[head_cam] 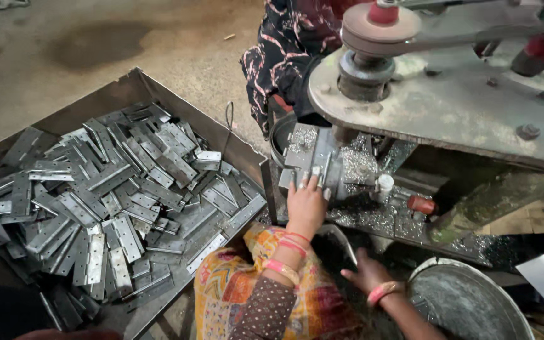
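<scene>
Left hand [306, 201] presses a hinge [313, 160] flat under the drill [363, 75].
We spread our fingers to steady it; our right hand [366, 272] hangs open and empty beside the pan [473, 302], the hinge tray [127, 88] close at left.

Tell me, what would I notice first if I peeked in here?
Probably the big heap of shiny metal hinges filling the tray on the left. Next, the grey machine at top right with its round pulley. Under it the left hand presses on a metal piece amid glittering shavings, while the right hand hovers lower, beside a round metal basin.
</scene>
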